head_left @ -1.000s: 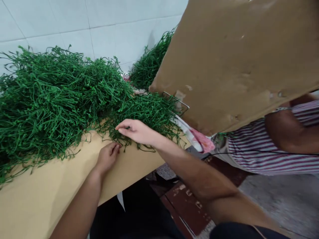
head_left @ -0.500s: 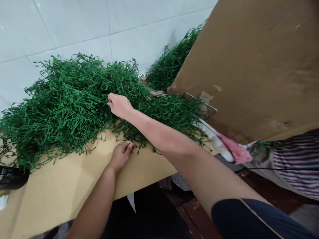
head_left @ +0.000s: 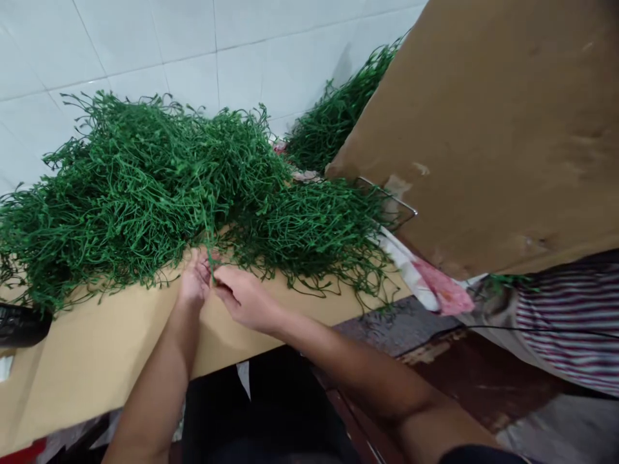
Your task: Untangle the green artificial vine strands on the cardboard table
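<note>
A thin green artificial plant sprig [head_left: 211, 259] stands between my two hands, over the near edge of a big heap of similar green sprigs [head_left: 140, 174]. My right hand [head_left: 246, 299] pinches its lower end between thumb and fingers. My left hand [head_left: 194, 277], palm turned up, has its fingers curled around the sprig from the other side; their tips are blurred. Below both hands lies a tan cardboard sheet [head_left: 120, 341]. A second, flatter pile of green sprigs [head_left: 319, 225] lies to the right of the heap.
A large brown cardboard panel [head_left: 483, 129] leans at the right, with a metal wire loop [head_left: 391, 196] by its lower edge. White and pink cloth [head_left: 435, 283] hangs below it. Someone in striped clothing [head_left: 570, 322] is at far right. A black object [head_left: 22, 325] sits at left.
My right hand has come back from the heap toward me, with a sprig now in its fingers. My left hand has moved left and slightly up, turned over, and met it.
</note>
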Tool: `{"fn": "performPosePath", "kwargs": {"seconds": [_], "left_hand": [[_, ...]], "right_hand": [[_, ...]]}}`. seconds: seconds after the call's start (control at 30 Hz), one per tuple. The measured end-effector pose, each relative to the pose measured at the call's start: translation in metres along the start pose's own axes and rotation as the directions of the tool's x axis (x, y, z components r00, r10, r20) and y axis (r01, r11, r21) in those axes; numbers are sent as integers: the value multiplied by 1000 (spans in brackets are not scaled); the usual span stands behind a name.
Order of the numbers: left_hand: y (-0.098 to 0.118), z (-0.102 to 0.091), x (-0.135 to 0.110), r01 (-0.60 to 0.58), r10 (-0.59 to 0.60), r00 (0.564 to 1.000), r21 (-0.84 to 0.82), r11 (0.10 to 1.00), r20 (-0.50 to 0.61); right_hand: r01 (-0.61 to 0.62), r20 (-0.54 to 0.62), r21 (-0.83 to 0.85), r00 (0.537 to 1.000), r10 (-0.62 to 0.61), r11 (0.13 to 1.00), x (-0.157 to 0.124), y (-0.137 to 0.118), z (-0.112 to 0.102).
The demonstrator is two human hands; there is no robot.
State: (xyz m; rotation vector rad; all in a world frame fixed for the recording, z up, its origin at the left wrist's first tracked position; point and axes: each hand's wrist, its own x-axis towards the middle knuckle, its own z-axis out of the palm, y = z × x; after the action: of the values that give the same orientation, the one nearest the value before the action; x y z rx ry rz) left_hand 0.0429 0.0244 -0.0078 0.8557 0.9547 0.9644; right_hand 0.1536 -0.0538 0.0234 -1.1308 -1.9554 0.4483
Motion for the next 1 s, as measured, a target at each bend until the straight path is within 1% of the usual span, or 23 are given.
{"fn": "performPosePath", "kwargs": {"seconds": [0.07, 0.1, 0.13, 0.17, 0.27, 0.3, 0.37, 0.47, 0.53, 0.6, 0.67, 0.73, 0.8, 0.9, 1.0], "left_hand": [[9, 1, -10, 87, -82, 989, -37, 996, 120], [12, 4, -16, 111, -102, 979, -38, 993, 174], [14, 7, -22, 109, -101, 974, -29, 994, 205], [15, 11, -28, 88, -83, 975, -13, 996, 206], [14, 18, -38, 11, -15, 992, 33, 999, 127], [13, 18, -40, -3, -1, 995, 38, 999, 100], [13, 14, -43, -16, 14, 997, 28, 999, 79], [11, 7, -47, 7, -8, 998, 7, 1000, 58], [8, 5, -50, 52, -53, 998, 8, 999, 44], [4, 6, -52, 89, -89, 996, 10, 996, 32], [-1, 7, -54, 104, -104, 994, 0, 995, 16], [-5, 8, -55, 108, -108, 994, -16, 994, -4], [-10, 7, -55, 117, -117, 993, -27, 993, 5], [-15, 5, -55, 101, -101, 995, -36, 994, 11], [-19, 3, -55, 42, -43, 998, -33, 999, -47]], "right_hand": [[-9, 22, 46, 1000, 8, 999, -18, 2, 11], [-11, 30, 66, 1000, 9, 998, -23, 3, 15], [-13, 39, 82, 999, 10, 997, -27, 4, 17], [-18, 45, 96, 999, 14, 995, -29, 5, 17], [-70, 68, 129, 996, 61, 989, -31, 3, 10], [-89, 75, 141, 994, 79, 986, -32, 3, 6], [-111, 66, 169, 993, 101, 979, -33, 1, -4], [-124, -39, 194, 990, 134, 973, -36, 3, -15], [-163, -132, 194, 973, 190, 967, -36, 7, -17], [-217, -198, 175, 948, 250, 960, -34, 11, -16], [-251, -219, 141, 935, 278, 958, -31, 16, -10], [-258, -204, 104, 940, 274, 961, -28, 19, -3], [-250, -199, 51, 946, 255, 967, -26, 22, 4], [-251, -264, -56, 937, 229, 966, -23, 25, 11], [-264, -337, -133, 919, 207, 955, -22, 28, 13]]}}
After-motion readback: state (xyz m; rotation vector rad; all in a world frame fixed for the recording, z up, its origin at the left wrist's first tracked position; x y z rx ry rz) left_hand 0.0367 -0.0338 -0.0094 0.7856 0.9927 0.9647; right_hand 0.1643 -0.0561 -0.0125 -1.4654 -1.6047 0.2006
